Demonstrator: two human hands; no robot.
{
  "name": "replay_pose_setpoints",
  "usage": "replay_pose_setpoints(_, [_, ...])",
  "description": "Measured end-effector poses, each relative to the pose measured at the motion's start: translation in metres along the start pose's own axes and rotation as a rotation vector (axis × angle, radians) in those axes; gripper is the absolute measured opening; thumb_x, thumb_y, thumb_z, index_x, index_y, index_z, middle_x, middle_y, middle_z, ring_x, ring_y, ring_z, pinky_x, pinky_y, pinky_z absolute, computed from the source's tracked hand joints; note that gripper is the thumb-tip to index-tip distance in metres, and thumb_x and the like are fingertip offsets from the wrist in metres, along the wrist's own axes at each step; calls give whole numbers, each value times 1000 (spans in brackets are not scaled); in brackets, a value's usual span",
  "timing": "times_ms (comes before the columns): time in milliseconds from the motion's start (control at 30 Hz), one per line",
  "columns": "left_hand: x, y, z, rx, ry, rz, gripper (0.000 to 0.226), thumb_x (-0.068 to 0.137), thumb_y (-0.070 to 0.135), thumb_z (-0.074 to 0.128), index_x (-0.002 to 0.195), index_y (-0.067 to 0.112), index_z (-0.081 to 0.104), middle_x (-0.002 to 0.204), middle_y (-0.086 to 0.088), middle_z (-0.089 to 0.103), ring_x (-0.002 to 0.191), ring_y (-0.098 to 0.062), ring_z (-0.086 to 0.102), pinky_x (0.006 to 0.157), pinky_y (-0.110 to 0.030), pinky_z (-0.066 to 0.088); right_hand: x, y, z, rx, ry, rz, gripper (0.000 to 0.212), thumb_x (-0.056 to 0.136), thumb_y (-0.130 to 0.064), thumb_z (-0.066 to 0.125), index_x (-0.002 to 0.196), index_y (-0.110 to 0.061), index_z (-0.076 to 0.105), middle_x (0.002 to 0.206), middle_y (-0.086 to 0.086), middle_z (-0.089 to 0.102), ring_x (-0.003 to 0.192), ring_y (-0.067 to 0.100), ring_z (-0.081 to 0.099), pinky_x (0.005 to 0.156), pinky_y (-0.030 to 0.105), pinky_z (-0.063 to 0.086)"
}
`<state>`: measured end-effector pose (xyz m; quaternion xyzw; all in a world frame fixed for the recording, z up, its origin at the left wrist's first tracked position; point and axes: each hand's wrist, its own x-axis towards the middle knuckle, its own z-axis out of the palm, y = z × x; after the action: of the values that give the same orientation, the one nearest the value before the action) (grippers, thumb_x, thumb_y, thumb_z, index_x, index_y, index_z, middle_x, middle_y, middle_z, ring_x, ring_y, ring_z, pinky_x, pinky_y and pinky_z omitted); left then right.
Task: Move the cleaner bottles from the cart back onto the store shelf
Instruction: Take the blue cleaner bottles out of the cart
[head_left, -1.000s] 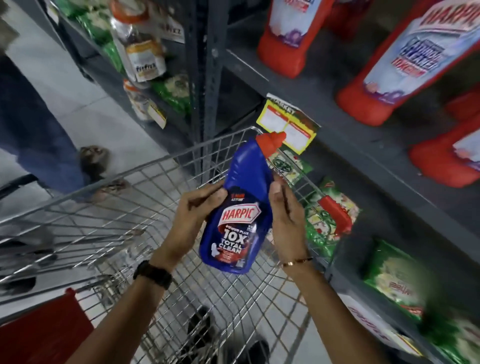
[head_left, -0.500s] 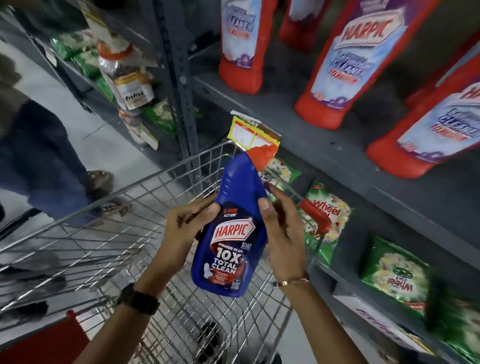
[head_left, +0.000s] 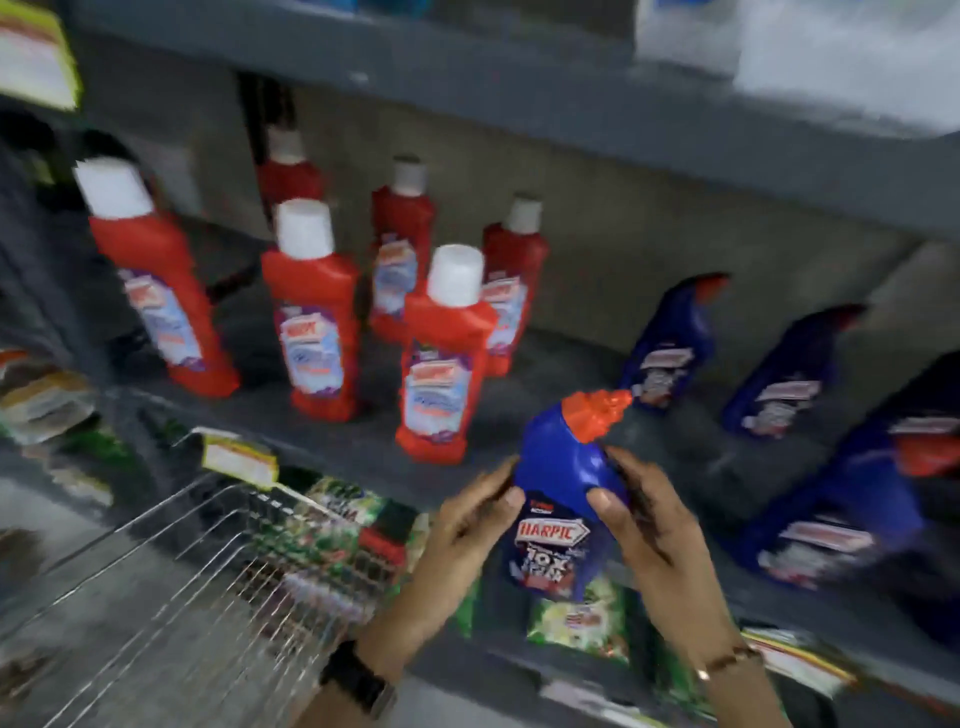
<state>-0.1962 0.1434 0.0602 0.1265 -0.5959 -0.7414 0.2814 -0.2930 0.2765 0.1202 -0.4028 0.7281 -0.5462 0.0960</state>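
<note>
I hold a blue Harpic cleaner bottle (head_left: 563, 483) with an orange-red cap between both hands, upright and tilted slightly right, just in front of the grey shelf (head_left: 519, 415). My left hand (head_left: 457, 540) grips its left side and my right hand (head_left: 649, 525) grips its right side. The wire cart (head_left: 182, 587) is at the lower left. Blue Harpic bottles (head_left: 670, 343) stand on the right part of the shelf. Red bottles with white caps (head_left: 317, 312) stand on its left part.
A shelf board (head_left: 467, 78) runs overhead with white packs at its right. Green detergent packets (head_left: 576, 618) fill the shelf below the bottles. Yellow price tags (head_left: 239, 457) hang on the shelf edge beside the cart. The picture is blurred by motion.
Both hands have lifted the blue bottle up and to the right, out of the cart and level with the shelf. The view has swung up toward the shelf.
</note>
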Motion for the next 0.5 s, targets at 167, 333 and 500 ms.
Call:
replay_pose_setpoints(167, [54,-21,74,141,-96,31,33,83,32,60,116,34,52,122,18,59,105,17,52,95,-15,42,24,37,-72,-7,90,11,47,66,-79,45,107,-55,47,115,-34,54,114,-6,48,107,19,32])
replay_pose_setpoints(333, [79,-39,96,240,-80,36,41,91,9,47,128,22,36,132,-1,48,94,25,52,79,0,41,38,71,-89,-28,118,-14,33,86,-30,53,111,-49,43,115,-17,54,119,26,48,108,42,36])
replay_pose_setpoints(500, [76,-32,95,282,-74,21,40,88,25,52,127,25,43,125,9,52,102,21,52,81,-1,42,38,70,-84,-118,111,-10,39,92,-18,50,126,-36,41,121,-1,55,116,23,50,100,6,30])
